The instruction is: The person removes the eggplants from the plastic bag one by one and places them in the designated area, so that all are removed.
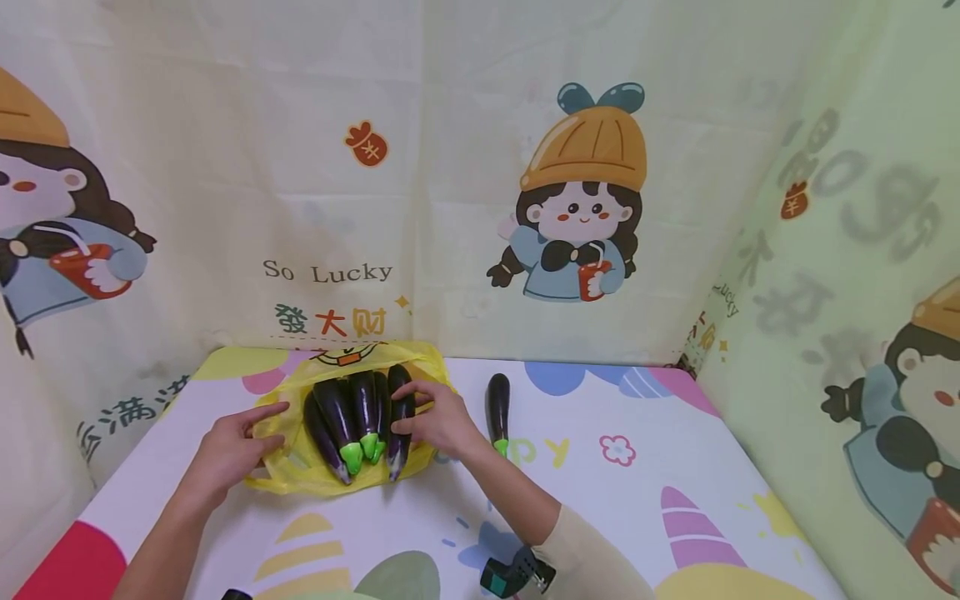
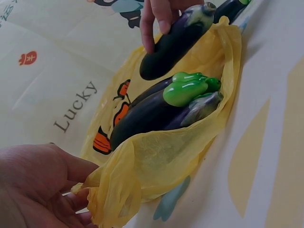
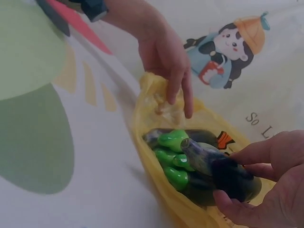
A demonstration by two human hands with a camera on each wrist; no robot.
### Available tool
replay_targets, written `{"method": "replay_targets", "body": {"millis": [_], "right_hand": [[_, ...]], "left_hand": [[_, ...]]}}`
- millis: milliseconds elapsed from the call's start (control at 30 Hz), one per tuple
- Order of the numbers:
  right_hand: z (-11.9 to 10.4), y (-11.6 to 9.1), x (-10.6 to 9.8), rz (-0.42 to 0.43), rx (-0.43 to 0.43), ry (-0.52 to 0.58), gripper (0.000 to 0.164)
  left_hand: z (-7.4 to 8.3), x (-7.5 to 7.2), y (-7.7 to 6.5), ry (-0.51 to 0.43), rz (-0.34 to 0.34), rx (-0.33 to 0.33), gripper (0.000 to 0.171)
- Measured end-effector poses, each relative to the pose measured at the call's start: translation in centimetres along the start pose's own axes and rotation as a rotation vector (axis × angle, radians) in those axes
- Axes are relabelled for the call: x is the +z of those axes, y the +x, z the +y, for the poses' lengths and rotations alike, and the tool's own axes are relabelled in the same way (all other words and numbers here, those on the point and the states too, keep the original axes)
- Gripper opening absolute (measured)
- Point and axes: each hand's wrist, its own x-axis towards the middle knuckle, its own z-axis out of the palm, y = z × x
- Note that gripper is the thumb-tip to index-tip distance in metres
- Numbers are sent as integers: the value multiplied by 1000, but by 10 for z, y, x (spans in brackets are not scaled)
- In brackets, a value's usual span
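Observation:
A yellow plastic bag (image 1: pixel 281 467) lies with its mouth open on the table, several dark purple eggplants (image 1: pixel 335 417) with green or pale stem ends inside it. My left hand (image 1: pixel 234 450) holds the bag's left edge between thumb and fingers; part of the fingers is hidden behind the plastic in the left wrist view. On the bag's right side, my right hand (image 1: pixel 438 417) grips one eggplant (image 3: pixel 223 171) with a pale, mottled stem end. That eggplant is above the others in the left wrist view. One more eggplant (image 1: pixel 498 408) lies outside, right of the bag.
The table (image 1: pixel 585 500) has a colourful printed cover. Printed cloth walls (image 1: pixel 450 208) stand behind it and at both sides. A small black device (image 1: pixel 517 575) is on the right forearm.

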Motion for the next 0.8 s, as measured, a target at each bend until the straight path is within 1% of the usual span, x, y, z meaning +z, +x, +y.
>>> {"method": "replay_targets", "body": {"millis": [200, 433, 500, 700, 800], "right_hand": [[2, -6, -3, -12, -30, 9, 35], [2, -15, -8, -31, -24, 14, 34], [2, -17, -10, -34, -33, -4, 34], [1, -26, -14, -25, -76, -103, 34], [0, -30, -17, -24, -88, -122, 34]], "left_hand": [[-1, 0, 1, -8, -12, -13, 63], [-1, 0, 1, 7, -6, 0, 63], [-1, 0, 1, 9, -4, 5, 62], [0, 0, 0, 13, -7, 12, 62], [-1, 0, 0, 19, -8, 15, 62]]}}
